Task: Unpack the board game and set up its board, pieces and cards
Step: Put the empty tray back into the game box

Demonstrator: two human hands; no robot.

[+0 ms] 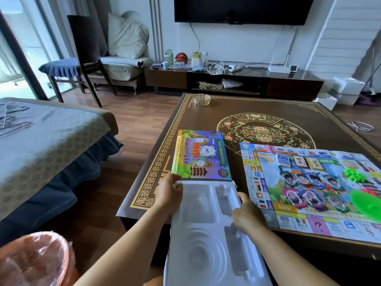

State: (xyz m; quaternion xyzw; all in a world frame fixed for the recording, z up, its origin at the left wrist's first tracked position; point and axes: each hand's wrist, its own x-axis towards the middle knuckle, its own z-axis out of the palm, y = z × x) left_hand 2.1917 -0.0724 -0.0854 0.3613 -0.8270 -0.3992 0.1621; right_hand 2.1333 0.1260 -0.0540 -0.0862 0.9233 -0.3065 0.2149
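I hold a white moulded plastic insert tray [206,230] over the table's near edge. My left hand [168,195] grips its far left corner and my right hand [246,213] grips its right side. Its compartments look empty. Just beyond it the colourful game box [201,155] lies flat on the table. To the right the game board [309,188] is spread open. On the board lie several card decks [299,162], rows of character cards [309,188], green plastic pieces [353,174] and a green bowl-like piece [367,203].
The dark patterned table [268,112] carries a glass ashtray [201,99] at its far left. An orange waste bin [35,261] with a plastic liner stands at my lower left. A bed [41,141] is on the left, with a TV stand behind the table.
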